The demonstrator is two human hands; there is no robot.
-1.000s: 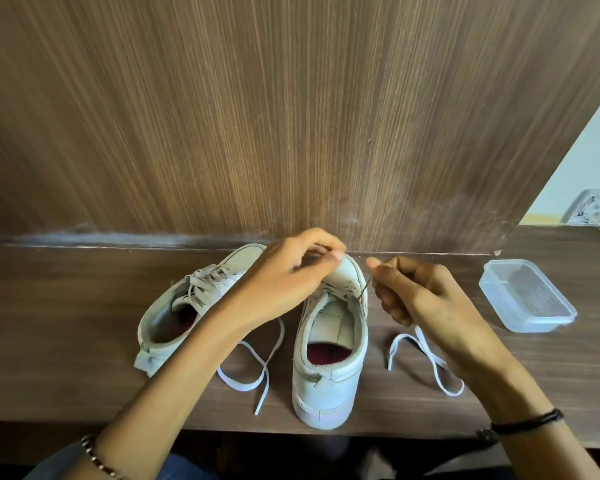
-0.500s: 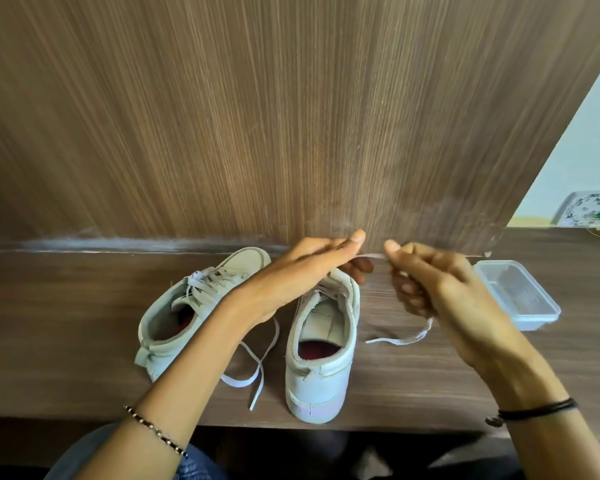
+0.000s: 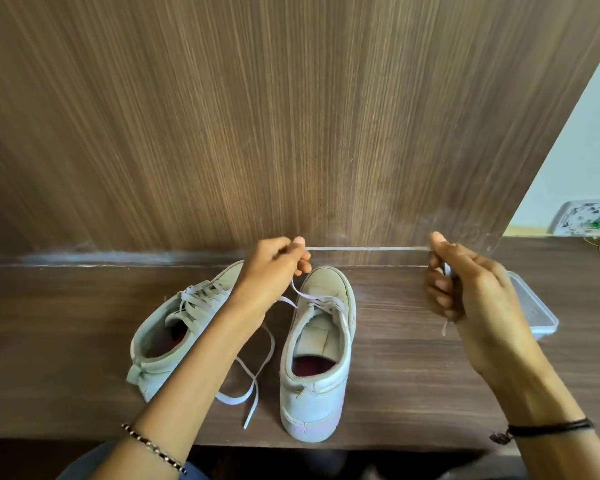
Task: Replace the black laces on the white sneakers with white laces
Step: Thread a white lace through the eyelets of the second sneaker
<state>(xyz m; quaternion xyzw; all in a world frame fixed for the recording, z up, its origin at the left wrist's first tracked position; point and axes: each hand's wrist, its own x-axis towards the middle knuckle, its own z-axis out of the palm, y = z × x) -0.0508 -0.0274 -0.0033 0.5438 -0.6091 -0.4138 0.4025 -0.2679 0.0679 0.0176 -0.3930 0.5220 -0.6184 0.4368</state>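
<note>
I record a change: my hands now stand well apart, where half a second ago they nearly touched. The left hand pinches the white lace above the centre sneaker, and the right hand has its fingers curled round the other end, so the lace is taut and level between them. Both sneakers stand on the tabletop.

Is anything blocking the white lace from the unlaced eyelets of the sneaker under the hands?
Nothing visible does. The flat white lace is stretched between the left hand and right hand above the right-side white sneaker, whose upper lies uncovered. The clear plastic container sits off to the right.
</note>
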